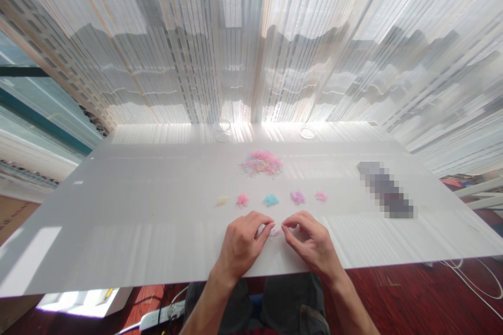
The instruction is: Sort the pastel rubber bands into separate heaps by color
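My left hand (248,241) is closed in a pinch, thumb and forefinger together, near the table's front edge. Facing it, my right hand (310,241) is pinched too, its fingertips a short gap away. Whatever is between the fingertips is too small to make out. Between my hands, a few pale pink and lilac bits (274,232) lie on the white table (129,209). Beyond them runs a row of little heaps: yellow (222,201), deep pink (242,200), turquoise (271,199), purple (297,197) and light pink (321,196). Farther back is a larger mixed-colour pile (262,163) of thin small pieces.
A blurred-out dark oblong object (387,189) lies on the right of the table. Two clear round containers or lids (223,131) (307,132) sit at the back by the sheer curtain (243,52). Below the table are a power strip (163,315) and white cables (467,280).
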Motion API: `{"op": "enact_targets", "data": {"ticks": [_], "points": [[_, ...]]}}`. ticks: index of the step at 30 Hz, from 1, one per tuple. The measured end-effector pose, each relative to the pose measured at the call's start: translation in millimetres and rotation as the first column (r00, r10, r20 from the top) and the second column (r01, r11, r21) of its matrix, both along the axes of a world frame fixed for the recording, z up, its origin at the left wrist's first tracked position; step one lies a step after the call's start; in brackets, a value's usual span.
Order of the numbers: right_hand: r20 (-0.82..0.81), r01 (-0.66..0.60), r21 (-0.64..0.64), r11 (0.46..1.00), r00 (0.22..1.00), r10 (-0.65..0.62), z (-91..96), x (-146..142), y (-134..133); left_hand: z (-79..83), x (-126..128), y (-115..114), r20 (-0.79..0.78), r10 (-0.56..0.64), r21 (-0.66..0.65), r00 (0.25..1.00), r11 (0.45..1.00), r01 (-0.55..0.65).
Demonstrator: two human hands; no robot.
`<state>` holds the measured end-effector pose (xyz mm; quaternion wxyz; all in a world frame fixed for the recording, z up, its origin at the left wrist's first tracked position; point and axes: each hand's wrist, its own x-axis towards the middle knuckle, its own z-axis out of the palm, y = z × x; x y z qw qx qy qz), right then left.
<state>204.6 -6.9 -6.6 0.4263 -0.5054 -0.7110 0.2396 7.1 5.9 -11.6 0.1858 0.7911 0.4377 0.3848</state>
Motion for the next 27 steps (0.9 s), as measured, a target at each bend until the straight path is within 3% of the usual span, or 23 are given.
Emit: {"op": "enact_targets", "data": {"ticks": [7, 12, 15, 27], "points": [[-0.062, 0.201, -0.073, 0.977, 0.977, -0.206, 2.9, 14.9, 6.7, -1.5, -0.6, -0.6, 0.018, 0.025, -0.019, 1.000, 1.000, -0.024], [-0.049, 0.432, -0.072, 0.899, 0.899, -0.436, 1.0, 26.8, 21.7, -2.7, -0.6, -1.2, 0.006, 0.031, -0.027, 1.000, 0.999, -0.031], [-0.018, 0.513, -0.030, 0.858, 0.858, -0.513, -2.9, 27.8, 28.6, -2.2, -0.7, -1.2, 0.008, 0.030, -0.027, 1.000, 0.999, -0.030], [0.013, 0.488, -0.011, 0.873, 0.873, -0.488, -9.3, 25.1, 27.9, -1.0, -0.9, -1.0, -0.002, 0.024, -0.023, 1.000, 0.999, -0.024]]}}
